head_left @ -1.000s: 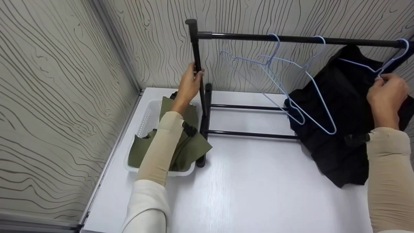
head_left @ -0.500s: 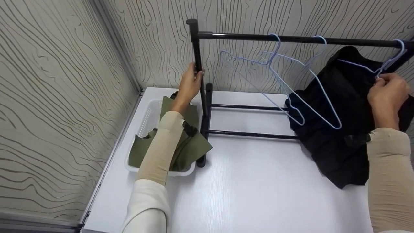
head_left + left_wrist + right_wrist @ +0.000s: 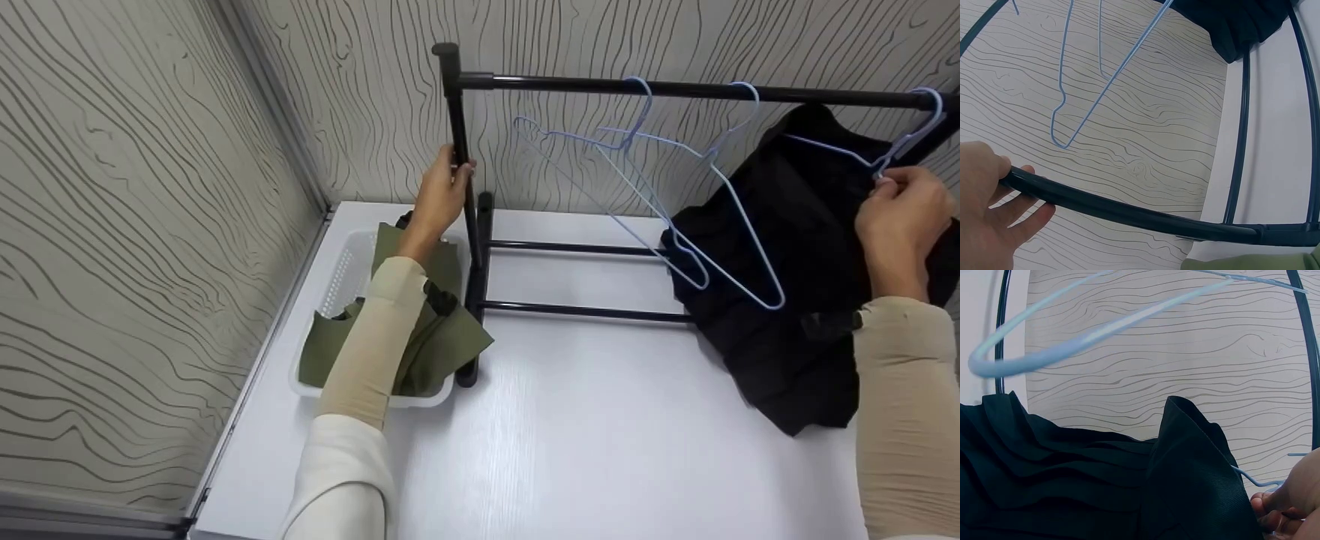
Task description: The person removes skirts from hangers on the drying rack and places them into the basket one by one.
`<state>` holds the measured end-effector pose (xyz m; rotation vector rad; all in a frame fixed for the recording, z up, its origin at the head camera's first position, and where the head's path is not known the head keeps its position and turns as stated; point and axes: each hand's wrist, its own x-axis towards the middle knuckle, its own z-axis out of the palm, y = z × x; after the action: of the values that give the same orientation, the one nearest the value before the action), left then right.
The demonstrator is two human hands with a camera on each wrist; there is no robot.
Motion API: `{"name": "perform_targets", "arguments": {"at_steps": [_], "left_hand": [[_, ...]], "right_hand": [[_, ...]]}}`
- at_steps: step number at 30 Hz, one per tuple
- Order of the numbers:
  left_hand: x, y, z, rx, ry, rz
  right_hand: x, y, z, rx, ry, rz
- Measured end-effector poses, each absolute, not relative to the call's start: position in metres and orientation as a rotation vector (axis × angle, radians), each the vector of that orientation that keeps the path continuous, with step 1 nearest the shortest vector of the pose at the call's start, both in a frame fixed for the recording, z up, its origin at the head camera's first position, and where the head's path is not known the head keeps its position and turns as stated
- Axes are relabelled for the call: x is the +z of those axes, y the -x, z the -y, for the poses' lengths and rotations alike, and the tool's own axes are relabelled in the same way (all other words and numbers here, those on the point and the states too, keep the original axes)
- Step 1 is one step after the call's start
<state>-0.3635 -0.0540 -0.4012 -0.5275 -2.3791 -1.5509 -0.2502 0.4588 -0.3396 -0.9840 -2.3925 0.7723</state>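
- Pale walls [image 3: 360,97] with dark wavy lines enclose the far and left sides, and before us spreads a white bench [image 3: 600,420].
- On the bench we see a black clothes rack, its top rail [image 3: 562,82] running left to right, its left post [image 3: 454,124] upright and two lower bars [image 3: 585,310] near the bench top.
- Our left hand [image 3: 441,191] is wrapped around the post, partway down from its top, with the thumb on one side and fingers around the other.
- Our right hand [image 3: 904,214] pinches the right hanger [image 3: 829,150] at its neck, just under the hook; the hook shows at the rail's right end, though we cannot tell whether it bears on it.
- On that hanger is a black garment [image 3: 780,330], at the right side of the bench, draped in front of the lower bars' right ends; the right wrist view shows many folds in it.
- Between the hands, a left hanger [image 3: 585,140] and a middle hanger [image 3: 742,206], both blue and bare, hang from the rail.
- To the left, beside the rack, we have a white basket [image 3: 341,277] with green cloth [image 3: 442,345] inside, one corner reaching over its right edge.
- Beige sleeves [image 3: 371,345] cover both our forearms.
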Motion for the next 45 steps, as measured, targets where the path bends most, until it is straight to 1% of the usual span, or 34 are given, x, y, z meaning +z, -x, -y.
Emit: {"name": "perform_targets", "arguments": {"at_steps": [19,45], "left_hand": [[-0.401,0.364,0.055,-1.567,0.505,2.400],[-0.402,0.365,0.054,-1.549,0.519,2.387]], "right_hand": [[-0.328,0.249,-0.449,0.725,0.926,2.379],[-0.316,0.234,-0.437,0.685,0.886,2.291]]}}
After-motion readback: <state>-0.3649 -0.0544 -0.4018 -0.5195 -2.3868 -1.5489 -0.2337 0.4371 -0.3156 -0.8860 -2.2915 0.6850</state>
